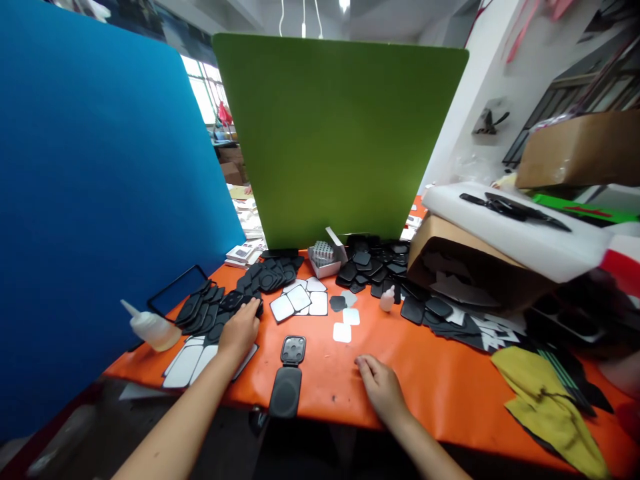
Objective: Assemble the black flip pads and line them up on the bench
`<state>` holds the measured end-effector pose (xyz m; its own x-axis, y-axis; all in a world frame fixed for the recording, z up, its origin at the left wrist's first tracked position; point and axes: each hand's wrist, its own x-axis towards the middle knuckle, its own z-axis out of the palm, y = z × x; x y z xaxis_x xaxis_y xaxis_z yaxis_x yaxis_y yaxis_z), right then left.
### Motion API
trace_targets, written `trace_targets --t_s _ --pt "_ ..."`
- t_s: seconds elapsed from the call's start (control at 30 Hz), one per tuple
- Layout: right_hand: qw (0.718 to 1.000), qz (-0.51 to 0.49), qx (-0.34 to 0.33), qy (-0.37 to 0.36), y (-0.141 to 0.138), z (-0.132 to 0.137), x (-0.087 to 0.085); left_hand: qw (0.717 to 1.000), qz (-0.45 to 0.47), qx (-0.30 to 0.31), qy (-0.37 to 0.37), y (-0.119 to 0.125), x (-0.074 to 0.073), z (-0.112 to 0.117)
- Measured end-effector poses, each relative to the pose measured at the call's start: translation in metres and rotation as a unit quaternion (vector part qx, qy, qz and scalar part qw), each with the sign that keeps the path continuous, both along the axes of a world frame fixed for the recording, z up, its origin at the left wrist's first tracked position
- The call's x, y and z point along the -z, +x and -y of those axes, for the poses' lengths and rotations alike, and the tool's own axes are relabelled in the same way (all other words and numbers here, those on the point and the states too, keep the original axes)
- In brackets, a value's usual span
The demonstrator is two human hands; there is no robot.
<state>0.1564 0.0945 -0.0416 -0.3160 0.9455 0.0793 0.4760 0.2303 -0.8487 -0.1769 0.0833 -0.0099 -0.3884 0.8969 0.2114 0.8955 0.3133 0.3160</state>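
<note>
My left hand (241,330) reaches over a pile of black square pieces (200,310) at the left of the table. Its fingers are closed on a black square piece (259,308), partly hidden by the fingers. My right hand (384,388) rests on the orange table cover, fingers loosely curled, with nothing visible in them. Between my hands lies an unfolded black hinged case (286,392), its smaller square part (293,350) pointing away from me. White square cards with dark edges (299,298) lie beyond it. Two small white squares (343,332) lie nearby.
A squeeze bottle (155,330) stands left, a small dropper bottle (387,300) right of centre. At the back are a box of small cylinders (325,257) and more black pieces (367,263). Green (340,140) and blue (100,167) panels rise behind. A yellow cloth (545,407) lies right.
</note>
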Motion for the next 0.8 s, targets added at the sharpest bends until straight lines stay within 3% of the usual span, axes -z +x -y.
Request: trace_targets --t_s 0.13,0.27,0.43,0.53,0.63,0.67,0.73,0.8 --pt "1.000 -0.001 0.004 0.003 0.000 0.003 -0.001 0.998 0.016 -0.021 0.062 0.006 0.008 -0.001" --pt "1.000 -0.001 0.007 0.010 0.001 0.004 0.001 0.989 0.053 -0.035 0.133 0.014 0.005 -0.005" --pt "0.999 -0.038 0.020 -0.007 0.000 0.006 -0.001 0.970 0.119 0.016 0.209 0.048 -0.005 0.011" --pt "0.980 -0.139 0.040 -0.140 -0.011 0.007 -0.015 0.955 0.164 0.103 0.224 0.092 -0.011 0.041" --pt "0.904 -0.275 0.015 -0.327 -0.027 0.006 -0.035 0.934 0.218 0.209 0.190 0.142 -0.012 0.075" --pt "0.884 -0.304 0.014 -0.356 -0.030 0.004 -0.042 0.909 0.288 0.250 0.166 0.155 -0.012 0.084" --pt "0.875 -0.334 0.039 -0.349 -0.033 0.001 -0.052 0.849 0.449 0.262 0.097 0.175 -0.010 0.097" --pt "0.891 -0.337 0.064 -0.297 -0.030 0.001 -0.057 0.748 0.623 0.226 0.026 0.185 -0.007 0.101"
